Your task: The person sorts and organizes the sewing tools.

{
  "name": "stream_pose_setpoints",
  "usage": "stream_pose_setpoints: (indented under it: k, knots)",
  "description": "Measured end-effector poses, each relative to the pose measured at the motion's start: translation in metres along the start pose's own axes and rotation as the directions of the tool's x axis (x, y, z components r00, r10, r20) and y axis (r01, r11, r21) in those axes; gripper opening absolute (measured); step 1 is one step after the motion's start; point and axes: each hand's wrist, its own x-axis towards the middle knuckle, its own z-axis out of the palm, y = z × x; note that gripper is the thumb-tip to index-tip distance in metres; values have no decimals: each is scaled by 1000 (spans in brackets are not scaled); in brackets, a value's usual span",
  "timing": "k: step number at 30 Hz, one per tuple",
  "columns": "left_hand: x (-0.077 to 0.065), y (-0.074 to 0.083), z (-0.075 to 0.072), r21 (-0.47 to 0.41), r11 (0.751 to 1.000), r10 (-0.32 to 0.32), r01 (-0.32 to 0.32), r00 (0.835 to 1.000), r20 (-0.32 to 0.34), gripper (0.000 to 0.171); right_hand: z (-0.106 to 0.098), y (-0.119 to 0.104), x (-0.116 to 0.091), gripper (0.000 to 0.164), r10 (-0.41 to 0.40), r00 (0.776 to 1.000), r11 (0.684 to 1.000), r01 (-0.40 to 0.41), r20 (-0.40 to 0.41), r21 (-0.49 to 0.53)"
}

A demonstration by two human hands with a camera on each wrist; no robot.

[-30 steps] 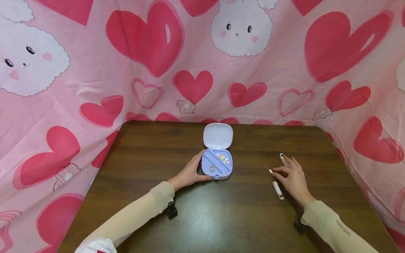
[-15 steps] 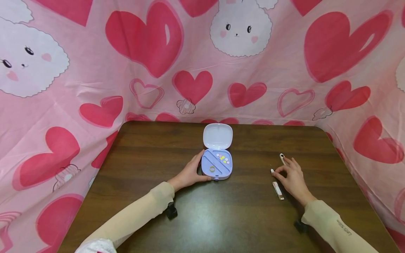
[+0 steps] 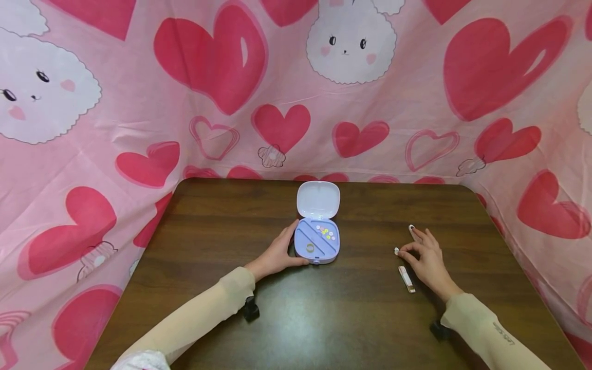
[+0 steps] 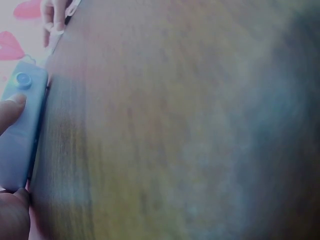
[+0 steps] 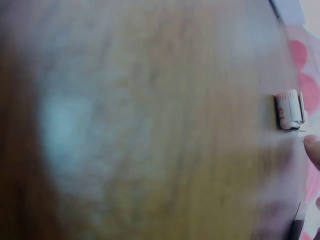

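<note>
My left hand [image 3: 276,255] grips the left side of a small lilac compartment box [image 3: 316,260], its thumb along the front near the round catch [image 4: 23,79]. The box's white lid [image 3: 318,199] stands open at the back. A gold ring [image 3: 310,247] lies in one compartment and several small coloured beads [image 3: 327,231] in another. My right hand [image 3: 427,259] pinches a small white piece [image 3: 396,251] between thumb and index finger; I cannot tell its kind. The other fingertips are close by a white object with a black end [image 3: 411,227].
A white nail clipper [image 3: 406,279] lies on the brown wooden table [image 3: 296,318], just in front of the right hand; its printed end also shows in the right wrist view [image 5: 289,110]. Pink cloth with hearts [image 3: 282,126] hangs behind the table and along both sides.
The thin curved wire visible at the tip of the small white piece a second ago no longer shows. The right fingers have shifted slightly; the left hand and box have stayed in place.
</note>
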Motion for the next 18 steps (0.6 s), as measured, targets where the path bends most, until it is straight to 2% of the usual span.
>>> stream_pose_setpoints:
  k: [8,18]
  knots:
    - [0,0,0,5,1000,-2,2,1000,1,116,-1,-4,4,15,-33,999,999,34,-40,27]
    - [1,0,0,6,1000,1,-1,1000,3,116,-1,-11,10,13,-35,999,998,37,-29,60]
